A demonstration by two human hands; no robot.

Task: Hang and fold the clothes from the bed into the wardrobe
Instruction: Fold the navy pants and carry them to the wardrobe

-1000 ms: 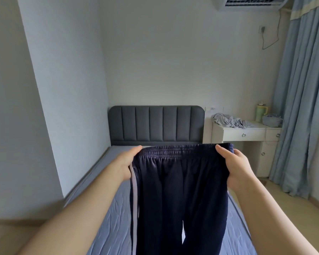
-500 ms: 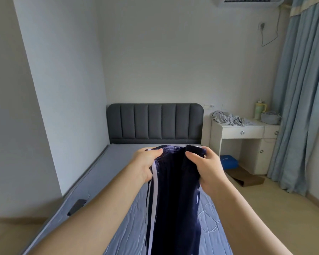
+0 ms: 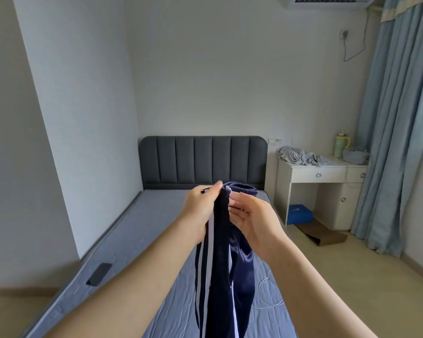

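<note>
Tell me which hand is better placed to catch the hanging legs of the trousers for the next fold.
Probably the right hand. The left hand pinches the trousers at the waistband and carries them; the right hand's fingers lie almost straight beside the cloth, gripping nothing, so it is free to reach down.

The bed (image 3: pixel 156 230) has a grey-blue quilted mattress and a dark grey padded headboard (image 3: pixel 203 162) against the far wall. A black phone (image 3: pixel 98 274) lies flat near the mattress's left edge, towards the foot. A thin white cable (image 3: pixel 266 292) lies looped on the right side of the mattress. Right of the headboard stands a white worktop (image 3: pixel 337 164) with drawers; on it lie a crumpled grey cloth (image 3: pixel 300 157), a pale green bottle (image 3: pixel 340 145) standing upright, and a grey bundle (image 3: pixel 355 156) just beside it. On the pale floor (image 3: pixel 352 276), a blue box (image 3: pixel 299 213) sits under the worktop, with a flat brown board (image 3: pixel 324 232) in front.
</note>
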